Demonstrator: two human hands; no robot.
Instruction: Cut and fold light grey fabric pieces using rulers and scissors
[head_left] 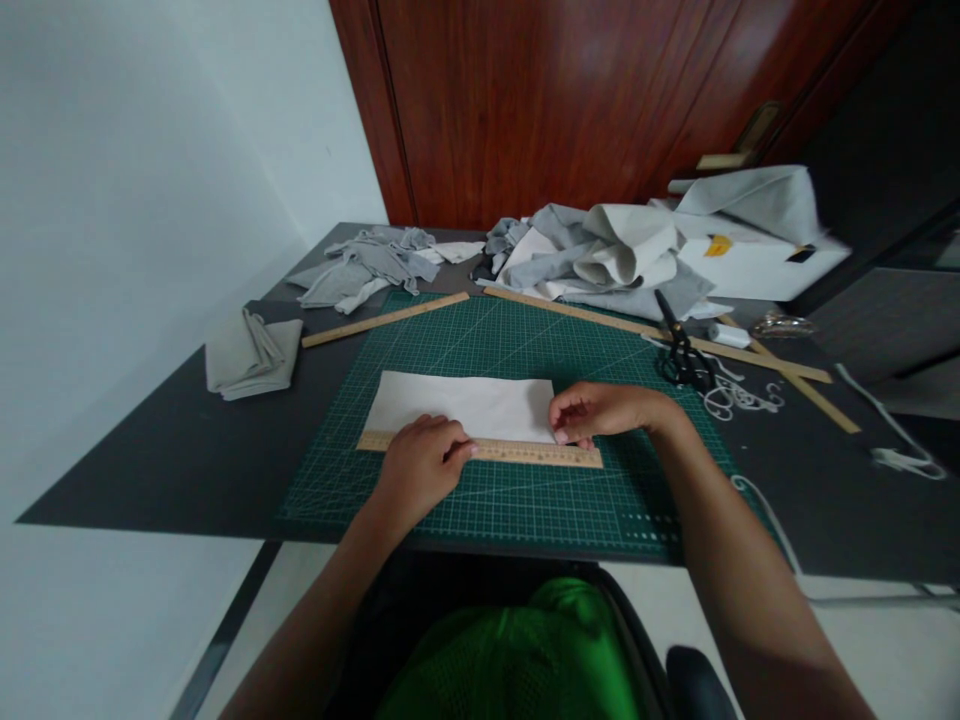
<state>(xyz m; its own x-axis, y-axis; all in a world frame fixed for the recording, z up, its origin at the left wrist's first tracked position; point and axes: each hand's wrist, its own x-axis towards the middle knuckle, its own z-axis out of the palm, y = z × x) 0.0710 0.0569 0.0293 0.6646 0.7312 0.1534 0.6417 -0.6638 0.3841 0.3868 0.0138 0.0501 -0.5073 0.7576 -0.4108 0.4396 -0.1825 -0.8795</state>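
A white rectangular piece, cloth or paper (465, 400), lies flat on the green cutting mat (480, 510). Along its near edge runs a wooden ruler (536, 453). My left hand (424, 460) presses down on the ruler and the lower part of the white piece, thumb and fingers bent over the wood. At the white piece's right end, my right hand (592, 412) is closed, its fingertips pinched together by the lower right corner, just above the ruler. Whatever sits between those fingertips is too small and hidden to make out.
Black scissors (681, 355) and tangled white cord (735, 397) lie at the right. More wooden rulers (386, 320) lie across the mat's far side. Folded beige cloth (251, 355) rests at left, with grey fabric scraps (367, 265) and a fabric pile (600, 250) behind.
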